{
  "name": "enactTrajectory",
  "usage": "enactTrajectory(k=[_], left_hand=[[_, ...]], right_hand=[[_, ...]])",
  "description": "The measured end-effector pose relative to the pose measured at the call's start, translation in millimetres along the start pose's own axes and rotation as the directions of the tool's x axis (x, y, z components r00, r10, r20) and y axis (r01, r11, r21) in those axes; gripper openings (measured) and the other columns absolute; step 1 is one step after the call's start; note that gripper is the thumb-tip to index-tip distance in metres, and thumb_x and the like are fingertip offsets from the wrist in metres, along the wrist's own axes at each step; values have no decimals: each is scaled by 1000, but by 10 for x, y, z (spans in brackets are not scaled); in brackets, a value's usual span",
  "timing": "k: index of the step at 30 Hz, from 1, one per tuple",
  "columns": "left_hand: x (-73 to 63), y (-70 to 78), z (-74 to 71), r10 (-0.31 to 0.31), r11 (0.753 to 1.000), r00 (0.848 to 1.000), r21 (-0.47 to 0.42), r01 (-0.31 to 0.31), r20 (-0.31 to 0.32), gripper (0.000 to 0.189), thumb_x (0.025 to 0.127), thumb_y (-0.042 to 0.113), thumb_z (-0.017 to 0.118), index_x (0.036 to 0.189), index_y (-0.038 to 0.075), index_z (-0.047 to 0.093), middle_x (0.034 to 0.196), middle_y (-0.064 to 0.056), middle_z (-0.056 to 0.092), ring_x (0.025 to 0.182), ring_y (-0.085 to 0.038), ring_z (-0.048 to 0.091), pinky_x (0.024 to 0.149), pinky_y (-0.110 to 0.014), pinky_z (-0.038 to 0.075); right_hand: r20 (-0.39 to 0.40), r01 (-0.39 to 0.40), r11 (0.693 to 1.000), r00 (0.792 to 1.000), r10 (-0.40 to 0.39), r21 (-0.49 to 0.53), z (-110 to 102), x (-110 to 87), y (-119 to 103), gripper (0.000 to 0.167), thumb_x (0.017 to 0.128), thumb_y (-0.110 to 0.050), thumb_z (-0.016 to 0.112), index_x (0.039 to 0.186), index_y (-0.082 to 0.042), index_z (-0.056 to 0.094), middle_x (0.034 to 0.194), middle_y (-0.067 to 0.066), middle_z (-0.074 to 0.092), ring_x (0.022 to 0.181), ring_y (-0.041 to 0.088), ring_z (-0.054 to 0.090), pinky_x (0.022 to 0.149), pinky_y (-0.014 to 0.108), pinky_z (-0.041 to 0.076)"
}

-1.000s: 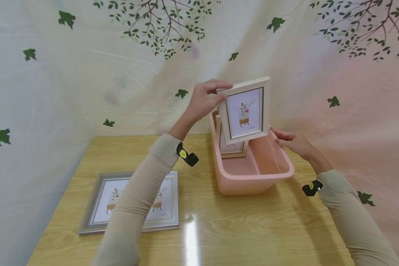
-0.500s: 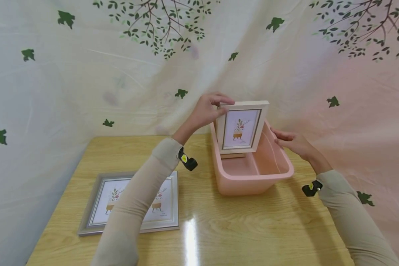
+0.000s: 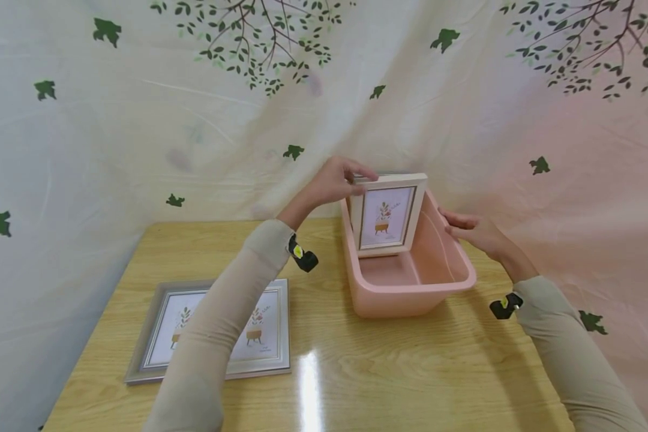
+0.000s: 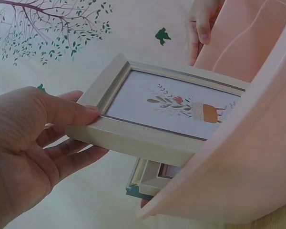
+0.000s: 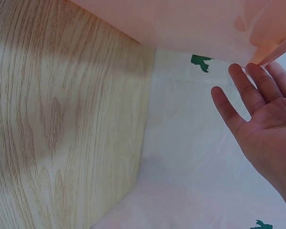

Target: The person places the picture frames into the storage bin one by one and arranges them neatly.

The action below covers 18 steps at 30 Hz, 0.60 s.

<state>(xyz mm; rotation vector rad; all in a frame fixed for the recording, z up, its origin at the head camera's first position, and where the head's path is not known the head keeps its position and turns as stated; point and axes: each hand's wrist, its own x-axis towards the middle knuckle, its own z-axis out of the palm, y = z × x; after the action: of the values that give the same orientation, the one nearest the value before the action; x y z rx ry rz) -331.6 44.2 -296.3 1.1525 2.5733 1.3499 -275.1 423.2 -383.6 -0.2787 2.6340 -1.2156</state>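
Note:
A cream picture frame (image 3: 387, 216) with a potted-plant print stands inside the pink plastic bin (image 3: 410, 288), at its left back. My left hand (image 3: 335, 180) pinches the frame's top left corner, thumb in front and fingers behind. In the left wrist view, edges of other frames (image 4: 152, 176) show behind it, mostly hidden. My right hand (image 3: 477, 234) holds the bin's right rim, thumb over the edge. The right wrist view shows its fingers (image 5: 248, 90) nearly straight and spread along the bin's outer wall.
A large silver double picture frame (image 3: 259, 366) lies flat on the wooden table (image 3: 389, 378) at left, partly covered by my left sleeve (image 3: 210, 336). Behind the table hangs a pale curtain (image 3: 221, 138) with leaf prints.
My left hand has lowered the cream frame into the bin and slightly left, turning it from tilted to nearly upright in front of the frame behind. My right hand has stayed at the rim.

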Motion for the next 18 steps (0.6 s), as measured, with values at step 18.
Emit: enactTrajectory(k=[18], left_hand=[[77,-237,124,-79,997,992,0,79,97,27,88,-4,73,113,6,78,120,-10,74,53,-8,35,52,-19,35]], right_hand=[[1,-7,1000,1000,7,15,8,-10,-12,61,105,-29,57,159,-12,32,162,20,33,149,47,32,116,67,31]])
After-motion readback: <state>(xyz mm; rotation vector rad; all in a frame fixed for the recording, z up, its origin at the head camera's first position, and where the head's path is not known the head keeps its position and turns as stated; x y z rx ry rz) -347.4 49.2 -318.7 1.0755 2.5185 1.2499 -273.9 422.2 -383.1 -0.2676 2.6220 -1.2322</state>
